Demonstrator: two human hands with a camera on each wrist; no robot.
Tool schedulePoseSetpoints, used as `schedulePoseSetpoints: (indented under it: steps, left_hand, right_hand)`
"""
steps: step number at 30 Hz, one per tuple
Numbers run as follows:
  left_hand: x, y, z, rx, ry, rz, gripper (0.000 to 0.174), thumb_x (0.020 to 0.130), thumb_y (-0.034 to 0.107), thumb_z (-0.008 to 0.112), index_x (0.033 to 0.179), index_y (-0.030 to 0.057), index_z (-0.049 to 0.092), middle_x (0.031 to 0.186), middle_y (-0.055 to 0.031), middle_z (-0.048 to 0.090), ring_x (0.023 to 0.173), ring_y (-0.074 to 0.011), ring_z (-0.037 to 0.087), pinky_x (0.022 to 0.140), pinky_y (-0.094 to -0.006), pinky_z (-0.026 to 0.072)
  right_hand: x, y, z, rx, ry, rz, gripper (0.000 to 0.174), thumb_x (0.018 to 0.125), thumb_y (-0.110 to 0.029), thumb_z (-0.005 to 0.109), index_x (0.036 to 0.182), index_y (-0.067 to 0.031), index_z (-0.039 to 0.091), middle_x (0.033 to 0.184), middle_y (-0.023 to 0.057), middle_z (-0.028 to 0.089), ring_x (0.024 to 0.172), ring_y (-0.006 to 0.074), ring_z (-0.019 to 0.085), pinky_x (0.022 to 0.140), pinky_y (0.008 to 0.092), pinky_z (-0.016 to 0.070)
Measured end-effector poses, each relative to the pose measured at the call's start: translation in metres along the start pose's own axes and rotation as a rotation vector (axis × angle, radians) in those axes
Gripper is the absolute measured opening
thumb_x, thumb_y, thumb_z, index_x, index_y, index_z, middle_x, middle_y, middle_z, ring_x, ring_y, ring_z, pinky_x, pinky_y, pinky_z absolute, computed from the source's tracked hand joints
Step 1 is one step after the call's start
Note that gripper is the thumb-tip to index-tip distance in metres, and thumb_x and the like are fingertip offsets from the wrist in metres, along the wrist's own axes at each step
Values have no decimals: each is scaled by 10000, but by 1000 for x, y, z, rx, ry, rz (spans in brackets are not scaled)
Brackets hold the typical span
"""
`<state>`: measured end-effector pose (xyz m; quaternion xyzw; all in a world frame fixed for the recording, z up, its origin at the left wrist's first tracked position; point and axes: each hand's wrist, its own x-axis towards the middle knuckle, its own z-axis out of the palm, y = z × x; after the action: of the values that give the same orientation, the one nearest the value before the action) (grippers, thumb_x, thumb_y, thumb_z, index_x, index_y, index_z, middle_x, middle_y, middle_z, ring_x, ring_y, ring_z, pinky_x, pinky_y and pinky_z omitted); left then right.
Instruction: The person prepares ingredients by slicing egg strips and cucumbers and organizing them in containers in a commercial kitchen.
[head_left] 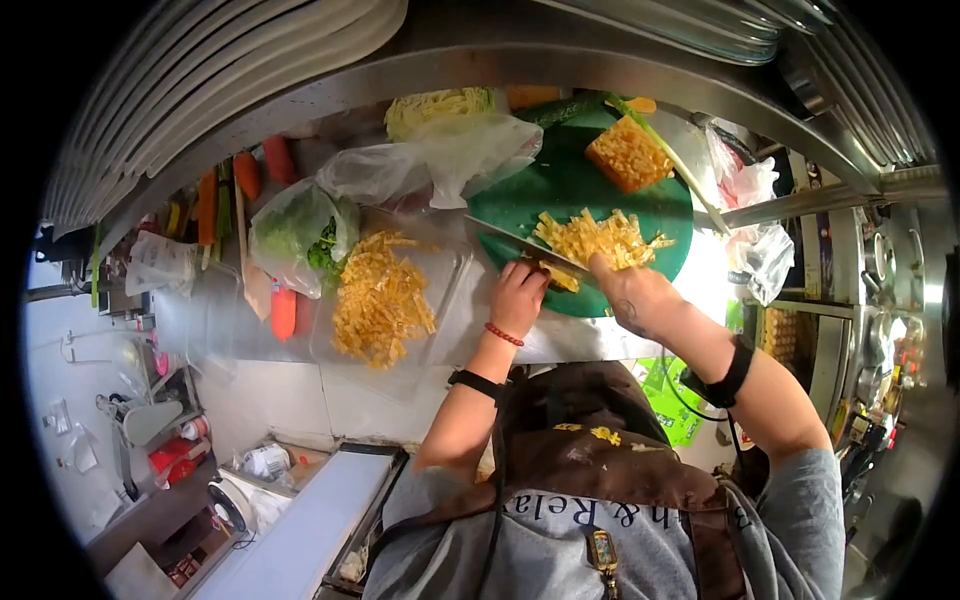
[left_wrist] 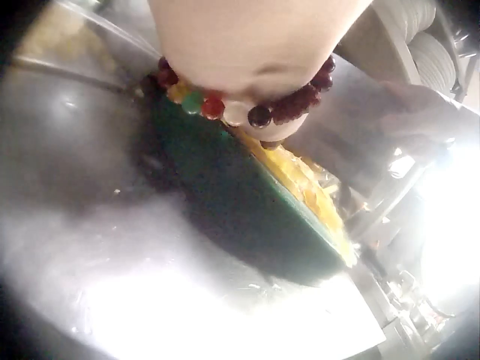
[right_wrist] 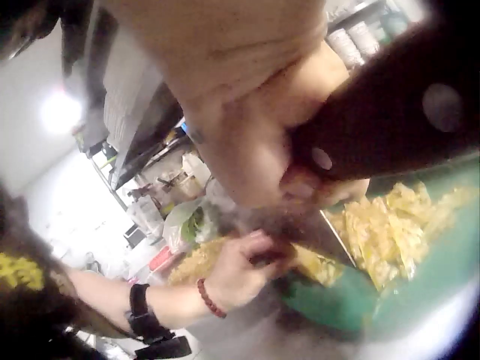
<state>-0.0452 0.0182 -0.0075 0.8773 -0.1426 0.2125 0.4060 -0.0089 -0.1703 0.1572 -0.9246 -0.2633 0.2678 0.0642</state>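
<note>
So, right hand (head_left: 628,292) grips knife (head_left: 512,243) (left hand (head_left: 517,297) by yellow strips (head_left: 592,238)).

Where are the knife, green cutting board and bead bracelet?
knife (head_left: 520,243), head view, middle of the blade.
green cutting board (head_left: 560,185), head view, bare green surface.
bead bracelet (head_left: 504,334), head view, middle beads.

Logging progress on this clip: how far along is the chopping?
Done: a heap of cut strips in the clear tray. In hand: right hand holds the knife by the pile on the green board, left hand beside the blade. Left: one whole yellow block.
</note>
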Motion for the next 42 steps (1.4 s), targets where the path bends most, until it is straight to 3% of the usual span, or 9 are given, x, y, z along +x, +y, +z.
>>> schedulePoseSetpoints:
  steps: [5,11,14,22,26,32,35,40,42]
  left_hand:
    - [0,2,2,-26,-23,-36,118,730,-1,671,840,37,652,899,-106,622,865,-331,579,758,-401,495]
    - [-2,1,-2,-5,-31,-40,134,737,-4,678,865,33,669,916,-109,633,884,-329,598,758,-395,506]
    - [-7,1,0,-17,-15,-39,159,741,1,687,896,34,676,934,-113,638,917,-322,602,783,-387,505]
    - [-5,22,-3,51,-54,-14,169,788,110,685,943,49,658,1070,-123,590,1026,-337,557,906,-445,462]
    - [-5,69,35,-40,-389,215,208,829,213,640,1016,123,648,1114,-103,576,1128,-298,534,934,-420,464]
    - [-5,48,61,-110,-646,302,118,839,114,609,938,69,656,1000,-70,618,972,-256,594,758,-311,509]
    - [18,49,48,-188,-230,119,148,821,88,648,962,44,652,1026,-85,614,958,-273,591,815,-365,494]
    - [35,55,30,238,109,-360,693,752,316,775,1326,68,475,1369,-243,368,1253,-437,374,1040,-540,330]
    - [26,50,43,191,-6,-445,900,730,478,758,1438,104,348,1440,-302,221,1332,-481,239,1094,-602,211]
  right_hand:
    - [13,18,40,46,23,33,366,822,-25,470,1173,-14,365,727,246,642,702,422,659,612,494,520]
    - [-5,-10,-16,23,-142,92,401,862,-49,474,1242,13,362,864,238,667,808,392,675,706,471,541]
    - [2,15,55,186,76,62,322,917,-151,522,1165,-4,379,716,250,634,714,439,645,630,506,510]
    - [-10,59,28,406,345,21,177,890,-150,587,981,-38,484,733,253,606,705,457,596,617,485,481]
    - [-87,86,25,1093,332,403,173,971,-172,562,1029,-13,527,565,-28,463,421,70,427,384,246,350]
    - [-151,127,114,1491,488,708,136,929,-152,620,910,-64,519,515,-12,456,352,99,399,332,268,353]
    - [-143,123,146,1520,555,750,135,922,-148,632,929,-76,518,518,-17,445,358,96,391,337,263,352]
    - [-98,108,158,1678,517,673,195,918,-166,647,985,-79,486,545,-13,429,368,95,366,364,272,370]
    - [-77,102,158,1683,505,593,233,907,-151,651,1046,-23,514,581,30,506,383,110,433,355,267,359]
